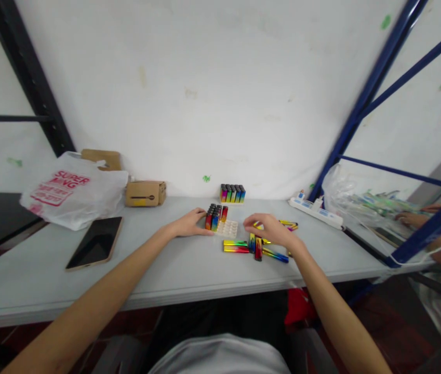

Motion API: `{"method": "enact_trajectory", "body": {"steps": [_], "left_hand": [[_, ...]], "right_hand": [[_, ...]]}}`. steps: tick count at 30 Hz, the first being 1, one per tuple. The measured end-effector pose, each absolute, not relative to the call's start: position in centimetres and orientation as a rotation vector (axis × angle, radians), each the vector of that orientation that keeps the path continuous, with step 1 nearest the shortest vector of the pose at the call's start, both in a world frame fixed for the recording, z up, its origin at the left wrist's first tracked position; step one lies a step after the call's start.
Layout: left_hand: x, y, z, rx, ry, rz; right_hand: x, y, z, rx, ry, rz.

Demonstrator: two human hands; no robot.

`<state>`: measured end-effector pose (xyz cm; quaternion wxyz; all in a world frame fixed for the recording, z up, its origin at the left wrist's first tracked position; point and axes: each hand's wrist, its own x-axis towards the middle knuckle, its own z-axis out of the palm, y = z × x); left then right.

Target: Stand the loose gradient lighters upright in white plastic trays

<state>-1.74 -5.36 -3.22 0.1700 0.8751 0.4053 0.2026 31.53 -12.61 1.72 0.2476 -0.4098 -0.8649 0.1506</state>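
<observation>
A white tray point(228, 228) with rows of round-edged slots lies on the table, its left part filled with upright, shiny coloured lighters point(212, 220). My left hand point(189, 223) holds the tray's left end, thumb at the front and fingers behind. To the right, my right hand point(269, 228) hovers over loose lighters, its fingers bent inward near the tray's right edge. Whatever is between those fingertips is hidden. Loose lighters point(236, 246) in yellow, red, green and blue lie flat below and beside this hand, some crossing each other.
Against the wall stands a second block of upright lighters point(232, 193). A phone point(95, 242), a cardboard box point(145, 193) and a white plastic bag point(76, 189) are on the left. A power strip point(317, 212) lies right, near a blue rack post point(355, 124); beyond it, another person's arm point(438, 241) shows.
</observation>
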Motion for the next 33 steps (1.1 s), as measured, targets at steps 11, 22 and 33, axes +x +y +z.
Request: {"method": "enact_trajectory", "body": {"steps": [11, 22, 33], "left_hand": [[-1.4, -5.7, -3.0, 2.496, 1.184, 0.513], [-1.6, -5.5, -3.1, 2.499, 1.19, 0.479], [-1.6, -5.6, -3.1, 2.492, 1.188, 0.528]], "right_hand": [[30.1, -13.2, -2.2, -1.063, -2.571, 0.236], [34.2, -9.8, 0.7, -0.935, -1.81, 0.998], [29.0, -8.9, 3.7, -0.62, -1.325, 1.407]]}}
